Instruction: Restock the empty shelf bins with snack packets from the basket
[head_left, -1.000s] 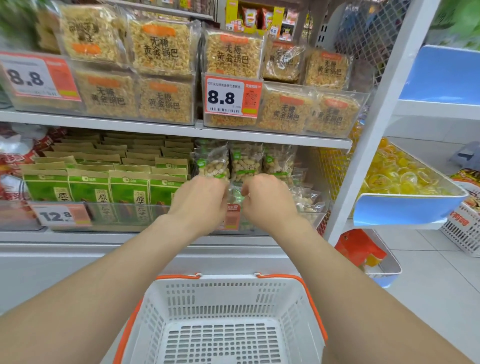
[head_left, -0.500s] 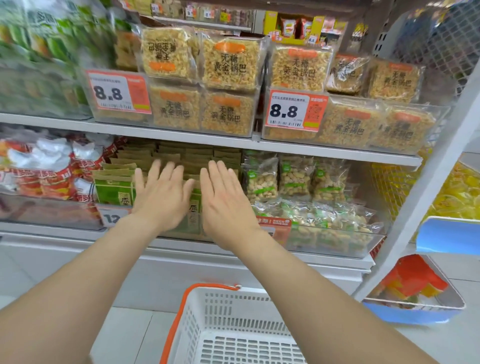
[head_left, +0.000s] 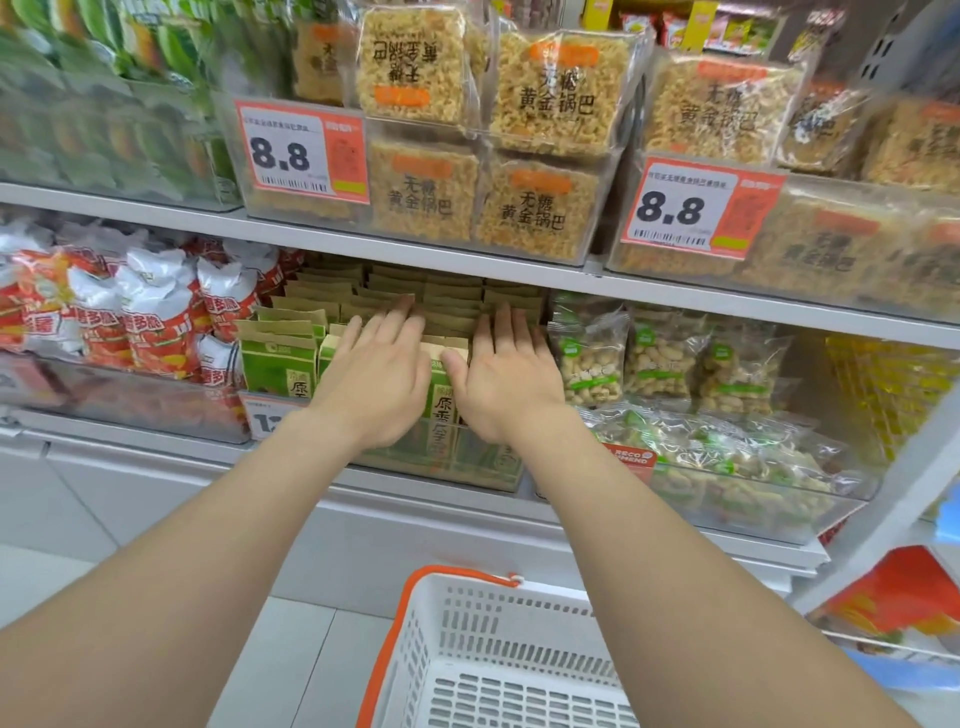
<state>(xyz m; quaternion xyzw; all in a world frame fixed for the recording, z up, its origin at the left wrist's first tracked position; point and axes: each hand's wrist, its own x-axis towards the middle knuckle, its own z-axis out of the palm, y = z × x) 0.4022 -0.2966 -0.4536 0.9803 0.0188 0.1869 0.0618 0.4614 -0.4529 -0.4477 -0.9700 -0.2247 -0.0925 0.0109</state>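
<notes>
Both hands are lying flat, fingers straight and gripping nothing. Nearest, the white basket (head_left: 519, 618) is sitting below the wrists. Left hand (head_left: 374, 384) and right hand (head_left: 506, 387) are pressing on the green snack packets (head_left: 275, 364), reaching deeper over the rows than half a second ago. Peanut bags (head_left: 592, 358) are sitting just right of the right hand, red bags (head_left: 156, 332) left of the left.

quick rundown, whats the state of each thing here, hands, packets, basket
left hand: open, fingers straight, resting on the green packets
right hand: open, fingers straight, resting on the green packets
green packets: upright, rows packed full
peanut packets: back ones upright, front ones lying flat
basket: visible part holds nothing
</notes>
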